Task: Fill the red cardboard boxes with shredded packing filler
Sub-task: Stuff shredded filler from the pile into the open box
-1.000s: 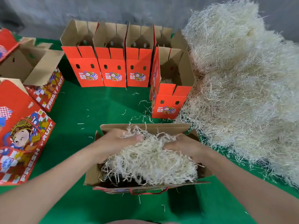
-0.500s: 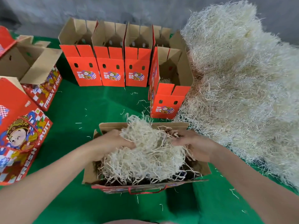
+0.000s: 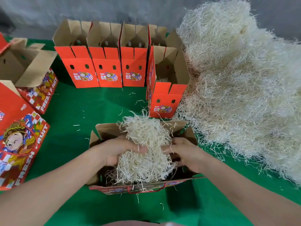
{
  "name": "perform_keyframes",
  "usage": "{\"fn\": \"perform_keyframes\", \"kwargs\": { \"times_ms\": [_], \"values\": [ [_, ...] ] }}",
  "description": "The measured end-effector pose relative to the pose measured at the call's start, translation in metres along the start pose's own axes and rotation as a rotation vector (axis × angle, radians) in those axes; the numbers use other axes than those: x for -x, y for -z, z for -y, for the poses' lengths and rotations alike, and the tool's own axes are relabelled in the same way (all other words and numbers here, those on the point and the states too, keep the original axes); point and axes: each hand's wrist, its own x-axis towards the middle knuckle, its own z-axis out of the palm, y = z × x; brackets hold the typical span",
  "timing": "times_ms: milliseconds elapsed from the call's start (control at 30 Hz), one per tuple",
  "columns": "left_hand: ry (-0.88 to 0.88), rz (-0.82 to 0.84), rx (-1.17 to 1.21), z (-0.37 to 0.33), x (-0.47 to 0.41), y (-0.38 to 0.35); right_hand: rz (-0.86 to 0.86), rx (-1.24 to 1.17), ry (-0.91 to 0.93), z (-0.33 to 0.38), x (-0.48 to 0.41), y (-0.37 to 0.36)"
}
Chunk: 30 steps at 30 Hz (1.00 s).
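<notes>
Lower centre of the frame: near box [image 3: 107, 131], open, partly stuffed with a wad of shredded filler [image 3: 145, 137]; dark gaps along its near wall and left corner. Left hand [image 3: 118, 150] curled round the wad's left side, thumb over it, gripping. Right hand [image 3: 187, 152] curled into the strands on the right side, pinching them. Top of the wad bulging above the far flap.

Judged mid-fill: wants pressing down and spreading into the corners.

Right of the frame: loose pile [image 3: 236, 95], large, touching the box beside the pile [image 3: 164, 105], only a wisp visible inside that one. Upper centre: row of upright boxes [image 3: 107, 70], open, no filler visible in them. Left edge: open box [image 3: 32, 74] showing bare cardboard; printed box [image 3: 21, 141], contents hidden. Stray strands on the green cloth [image 3: 84, 105].

Most of the job seemingly left.
</notes>
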Motion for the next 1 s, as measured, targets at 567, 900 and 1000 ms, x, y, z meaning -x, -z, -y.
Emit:
{"fn": "perform_keyframes", "kwargs": {
  "times_ms": [567,900,1000],
  "values": [
    [0.003,-0.019,-0.25,0.005,0.005,0.028,-0.013,0.092,0.111,0.012,0.012,0.018],
    [-0.037,-0.051,-0.099,0.005,-0.005,0.0,0.029,-0.129,0.01,0.007,-0.005,-0.011],
    [-0.009,-0.242,-0.112,0.007,-0.007,0.008,-0.068,-0.126,-0.018,0.002,-0.004,0.002]
  ]
}}
